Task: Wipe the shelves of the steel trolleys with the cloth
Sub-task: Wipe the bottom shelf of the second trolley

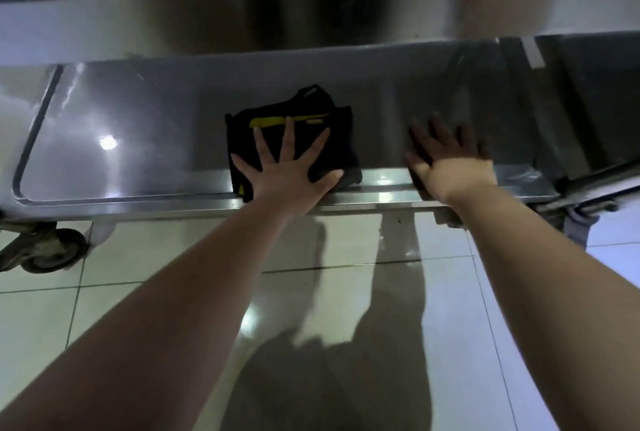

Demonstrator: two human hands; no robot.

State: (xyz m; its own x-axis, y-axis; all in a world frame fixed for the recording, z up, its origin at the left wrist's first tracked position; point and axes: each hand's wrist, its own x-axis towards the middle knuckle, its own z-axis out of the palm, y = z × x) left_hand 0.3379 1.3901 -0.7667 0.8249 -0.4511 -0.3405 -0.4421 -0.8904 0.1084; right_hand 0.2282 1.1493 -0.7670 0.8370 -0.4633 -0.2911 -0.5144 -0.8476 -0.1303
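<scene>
Nearest the camera, two bare forearms reach out over the pale tiled floor (346, 292) toward the lowest shelf (138, 139) of a steel trolley. The left hand (291, 171) lies flat with its fingers (288, 134) straight and spread, pressing down on the cloth (341, 132), a dark folded piece with a yellow stripe. The cloth sits near the middle of the shelf, its near edge over the front lip. The right hand (450, 160) is just beside it to the right, also flat and spread, resting on bare steel and holding nothing.

Further back is the underside of an upper shelf (311, 15). A caster wheel (48, 250) shows at the left, and what looks like a second trolley (588, 101) adjoins on the right.

The wiping looks to be under way on this bottom shelf. The steel to the left gleams, but no frame shows which parts are already cleaned. By my reading, the stretches on both sides of the cloth and the neighbouring trolley may yet need passes.
</scene>
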